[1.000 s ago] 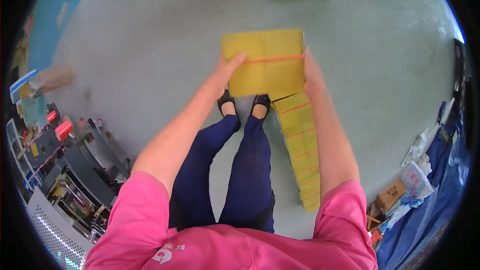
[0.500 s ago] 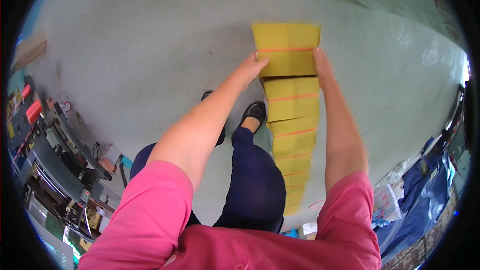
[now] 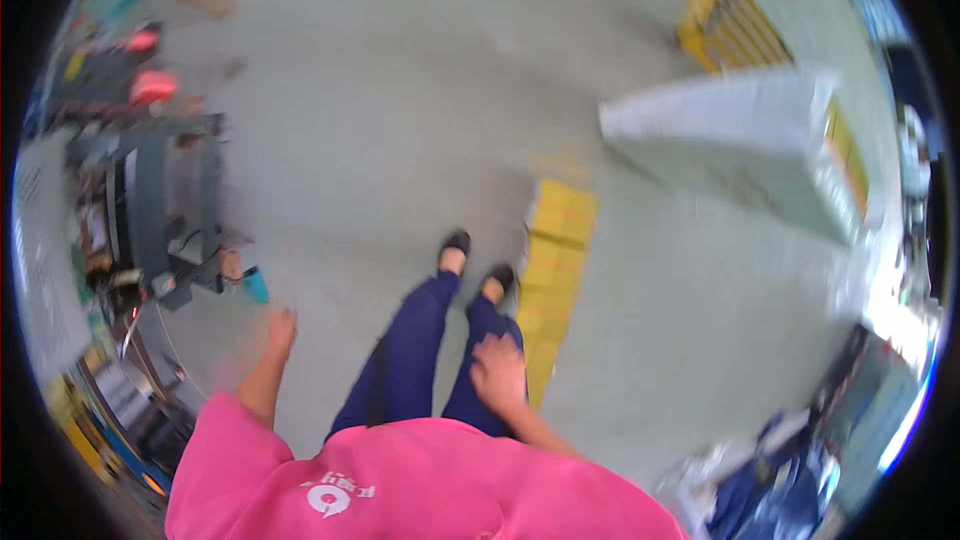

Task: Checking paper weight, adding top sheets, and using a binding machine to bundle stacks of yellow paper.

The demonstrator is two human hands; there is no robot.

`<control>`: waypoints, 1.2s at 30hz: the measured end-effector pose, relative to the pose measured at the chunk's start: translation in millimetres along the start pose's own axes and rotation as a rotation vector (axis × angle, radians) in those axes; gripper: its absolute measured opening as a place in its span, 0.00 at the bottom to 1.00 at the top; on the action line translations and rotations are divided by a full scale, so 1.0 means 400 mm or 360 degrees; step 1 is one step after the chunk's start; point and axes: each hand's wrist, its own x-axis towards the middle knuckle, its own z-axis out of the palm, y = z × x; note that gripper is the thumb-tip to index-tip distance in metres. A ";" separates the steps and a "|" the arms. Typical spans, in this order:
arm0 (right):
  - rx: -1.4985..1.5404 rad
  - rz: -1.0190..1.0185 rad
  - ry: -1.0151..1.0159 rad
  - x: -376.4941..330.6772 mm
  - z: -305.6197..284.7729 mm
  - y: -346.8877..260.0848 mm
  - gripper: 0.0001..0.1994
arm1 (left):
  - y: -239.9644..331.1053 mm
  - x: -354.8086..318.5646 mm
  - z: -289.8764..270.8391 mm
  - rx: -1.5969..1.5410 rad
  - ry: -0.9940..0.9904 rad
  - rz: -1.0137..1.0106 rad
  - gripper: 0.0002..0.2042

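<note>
Over at the far left, dark metal machinery (image 3: 150, 200) with red-topped parts, blurred by motion, hard-edged and cluttered with cables. Next along, left hand (image 3: 280, 325) hung low beside the hip, smeared by blur, holding nothing that showed; fingers spread or curled, impossible to tell. Just off it toward the machinery, a small teal object (image 3: 256, 285), apart from the hand. In the middle, navy trouser legs (image 3: 420, 360) and black flat shoes (image 3: 456, 240) on pale, matte concrete floor (image 3: 380, 120). Then right hand (image 3: 498, 372) loose at the thigh, fingers relaxed and slightly curled, gripping nothing. Just to its right, and close, the row of yellow flat cardboard sheets (image 3: 552, 270) laid on the floor overlapping like tiles, long axis running away from the body, from beside the right hand up past the right shoe. Clearly the nearer hand: the right, with the row right beside it and ahead; the left well apart on the other side of the legs. Sheets looked thin, stiff, dull-surfaced, square-cornered. Farther right, a large pale grey box-like block (image 3: 740, 160), and beyond it at top right another stack of yellow sheets (image 3: 725, 25) with darker bands.
</note>
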 end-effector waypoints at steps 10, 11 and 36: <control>-0.0121 -0.0499 -0.1216 0.064 0.005 0.121 0.18 | -0.177 -0.978 0.282 -0.1651 -0.0358 -0.0651 0.19; -0.0773 -0.1549 -0.0887 0.209 0.029 0.310 0.16 | -0.126 -1.064 0.318 -0.1495 -0.0626 -0.0767 0.15; -0.0628 -0.1184 -0.1744 -0.194 1.396 -1.819 0.20 | -1.600 -1.221 -0.142 -0.2170 0.0815 -0.2038 0.12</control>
